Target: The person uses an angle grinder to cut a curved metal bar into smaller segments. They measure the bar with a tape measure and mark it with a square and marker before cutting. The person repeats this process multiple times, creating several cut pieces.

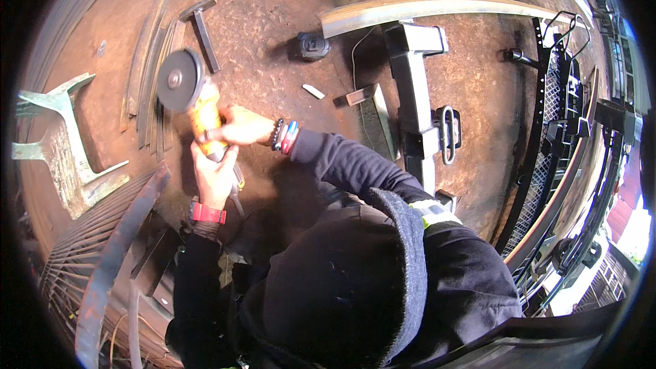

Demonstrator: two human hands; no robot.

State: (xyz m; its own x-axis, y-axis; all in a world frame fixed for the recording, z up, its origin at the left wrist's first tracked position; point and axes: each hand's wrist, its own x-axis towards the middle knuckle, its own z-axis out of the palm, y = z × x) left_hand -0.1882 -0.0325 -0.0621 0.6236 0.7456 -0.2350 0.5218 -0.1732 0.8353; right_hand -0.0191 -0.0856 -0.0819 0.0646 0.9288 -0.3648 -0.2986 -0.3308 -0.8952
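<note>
A yellow angle grinder (205, 115) with a dark grey disc (176, 83) is held between my two hands, its disc end pointing away from me. My left hand (213, 179), below a red wristband, is wrapped round the rear of the grinder's body. Fingers of my right hand (244, 126) close on the tool from the right side; beaded and coloured bracelets circle that wrist. Beyond the disc lies a hammer (203, 31) on the rusty surface. Several flat metal strips (152, 82) lie to the left of the disc.
A pale green steel beam piece (65, 143) lies at left, above a curved metal grate (109, 253). A tape measure (313, 46), white chalk-like piece (313, 91) and welded metal frame (413, 89) are right of my hands. Black mesh framework (547, 137) stands far right.
</note>
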